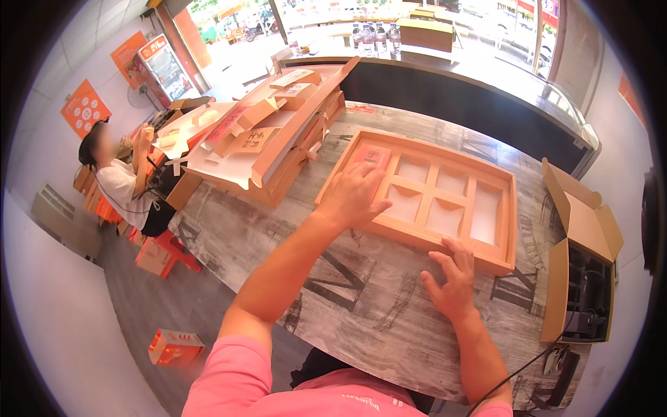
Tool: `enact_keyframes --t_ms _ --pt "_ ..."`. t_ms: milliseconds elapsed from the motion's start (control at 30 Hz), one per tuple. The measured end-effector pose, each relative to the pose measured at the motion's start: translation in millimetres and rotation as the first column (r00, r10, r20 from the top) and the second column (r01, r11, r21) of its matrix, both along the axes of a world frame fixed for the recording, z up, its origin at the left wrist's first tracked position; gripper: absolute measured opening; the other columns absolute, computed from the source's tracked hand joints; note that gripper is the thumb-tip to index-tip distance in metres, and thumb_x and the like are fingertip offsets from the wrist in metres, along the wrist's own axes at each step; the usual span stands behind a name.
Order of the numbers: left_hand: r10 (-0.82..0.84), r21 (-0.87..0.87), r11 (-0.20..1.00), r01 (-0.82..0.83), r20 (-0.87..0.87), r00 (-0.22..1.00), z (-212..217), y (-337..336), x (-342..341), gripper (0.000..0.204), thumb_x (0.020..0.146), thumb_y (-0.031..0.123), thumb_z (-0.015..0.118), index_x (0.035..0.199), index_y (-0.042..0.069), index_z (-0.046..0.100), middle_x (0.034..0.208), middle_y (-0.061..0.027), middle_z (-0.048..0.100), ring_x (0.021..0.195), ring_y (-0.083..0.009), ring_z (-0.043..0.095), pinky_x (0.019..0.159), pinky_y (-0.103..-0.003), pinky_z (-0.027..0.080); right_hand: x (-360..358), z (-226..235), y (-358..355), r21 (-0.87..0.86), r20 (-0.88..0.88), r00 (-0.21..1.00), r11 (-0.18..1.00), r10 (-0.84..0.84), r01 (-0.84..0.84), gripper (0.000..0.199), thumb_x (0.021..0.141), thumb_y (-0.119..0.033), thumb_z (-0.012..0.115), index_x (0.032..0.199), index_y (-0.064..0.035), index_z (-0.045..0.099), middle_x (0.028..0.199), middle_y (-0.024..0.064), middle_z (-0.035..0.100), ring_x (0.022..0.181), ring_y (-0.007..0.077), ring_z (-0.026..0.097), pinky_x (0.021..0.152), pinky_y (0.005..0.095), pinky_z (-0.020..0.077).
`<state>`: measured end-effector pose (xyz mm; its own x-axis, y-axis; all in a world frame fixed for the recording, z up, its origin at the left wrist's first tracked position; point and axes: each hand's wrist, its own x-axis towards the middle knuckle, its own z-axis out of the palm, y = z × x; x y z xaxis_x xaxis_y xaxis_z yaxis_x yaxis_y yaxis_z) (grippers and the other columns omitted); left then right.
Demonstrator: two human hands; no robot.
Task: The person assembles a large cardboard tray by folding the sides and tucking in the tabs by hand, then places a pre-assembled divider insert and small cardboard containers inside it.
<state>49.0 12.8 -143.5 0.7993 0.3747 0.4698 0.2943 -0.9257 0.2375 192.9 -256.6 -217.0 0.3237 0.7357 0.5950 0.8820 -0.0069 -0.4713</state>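
Observation:
A shallow orange-brown cardboard tray box (515,201) lies on the table in front of me, divided into several compartments with pale bottoms. In its leftmost long compartment sits a flat red packet (373,156), partly hidden under my left hand (353,196). That hand lies over the packet with its fingers stretched forward and thumb pointing right, not wrapped round anything I can see. My right hand (453,278) is at the tray's front edge, fingers apart and slightly bent, with nothing in it. Its fingertips are close to the front wall; I cannot tell whether they touch.
At the left, flattened cardboard trays and small cartons (260,139) form a stack. An open cardboard box (583,278) with dark contents and a cable stands at the right. Beyond the table is a dark counter (445,104) with bottles (375,40). A person (125,174) handles a carton at far left.

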Motion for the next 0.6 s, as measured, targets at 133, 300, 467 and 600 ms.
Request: enact_keyframes --t_ms 133,300,467,600 --pt "-0.113 0.024 0.994 0.11 0.13 0.985 67 -14 -18 0.028 0.087 0.021 0.083 0.109 0.007 0.071 0.131 -0.0144 0.07 0.123 -0.0346 0.065 0.107 -0.044 0.051 -1 -4 0 0.033 -0.027 1.0 0.999 0.006 -0.006 0.029 0.074 -0.005 0.083 0.101 -0.0067 0.072 0.141 0.0171 0.061 0.134 0.0404 0.054 0.11 0.0506 0.0464" --pt "0.073 -0.092 0.994 -0.055 0.203 0.976 121 48 -57 0.011 0.089 0.011 0.076 0.093 0.002 0.071 0.12 -0.0124 0.077 0.114 -0.0283 0.072 0.098 -0.039 0.056 5 -13 1 0.089 0.031 0.999 0.996 0.013 -0.015 0.019 0.075 0.002 0.077 0.088 -0.0057 0.066 0.134 0.0171 0.066 0.13 0.0423 0.058 0.107 0.0504 0.0486" --pt "0.447 -0.097 0.892 -0.442 0.033 0.894 126 175 -126 0.02 0.091 0.018 0.073 0.104 0.003 0.075 0.117 -0.016 0.077 0.107 -0.0261 0.074 0.094 -0.037 0.058 2 -12 5 0.116 0.012 1.0 0.993 0.014 -0.016 0.015 0.076 0.004 0.077 0.084 -0.0054 0.067 0.128 0.0152 0.07 0.128 0.0422 0.06 0.105 0.0495 0.0504" --pt "0.569 -0.018 0.822 -0.569 0.053 0.82 98 230 -170 0.029 0.09 0.023 0.07 0.112 0.006 0.078 0.119 -0.0169 0.077 0.104 -0.0314 0.075 0.094 -0.041 0.058 0 -14 6 0.123 -0.01 1.0 0.992 0.017 -0.015 0.013 0.078 0.003 0.078 0.083 -0.0056 0.07 0.127 0.0139 0.072 0.129 0.0417 0.06 0.105 0.049 0.0508"
